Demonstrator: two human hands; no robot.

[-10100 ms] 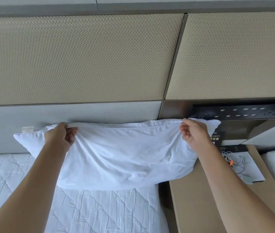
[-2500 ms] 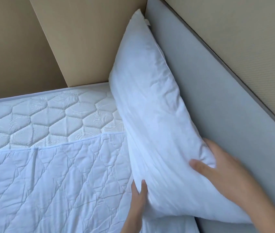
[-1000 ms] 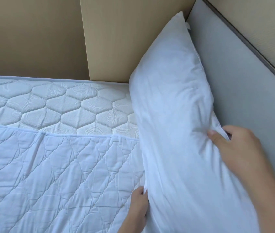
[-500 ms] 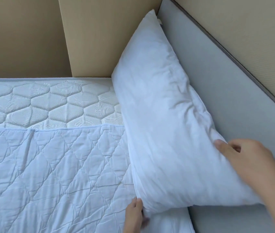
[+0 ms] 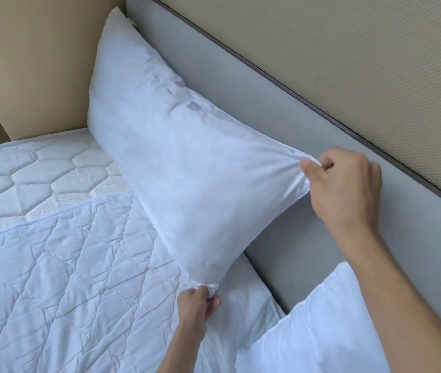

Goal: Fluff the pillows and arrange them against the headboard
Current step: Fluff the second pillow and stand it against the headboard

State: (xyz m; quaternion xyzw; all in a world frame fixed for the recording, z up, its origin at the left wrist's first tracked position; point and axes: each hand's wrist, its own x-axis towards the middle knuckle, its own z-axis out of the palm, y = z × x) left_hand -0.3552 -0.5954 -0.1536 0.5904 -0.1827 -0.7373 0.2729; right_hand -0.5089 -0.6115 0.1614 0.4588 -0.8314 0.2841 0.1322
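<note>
A long white pillow (image 5: 176,157) stands on edge on the bed, leaning along the grey headboard (image 5: 241,84), its far end in the corner by the tan wall. My right hand (image 5: 340,189) pinches the pillow's near upper corner and pulls it taut. My left hand (image 5: 198,305) pinches the near lower corner just above the quilt. A second white pillow (image 5: 321,335) lies at the bottom right against the headboard, partly hidden under my right forearm.
A white quilted cover (image 5: 60,278) spreads over the mattress (image 5: 25,179), whose hexagon-stitched top shows at the far left. A tan wall panel (image 5: 39,63) closes the bed's far side. A beige textured wall (image 5: 348,63) rises above the headboard.
Both hands have shifted from resting on the pillow to pinching its two near corners, and the near end is lifted and stretched. The second pillow has come into view at the bottom right.
</note>
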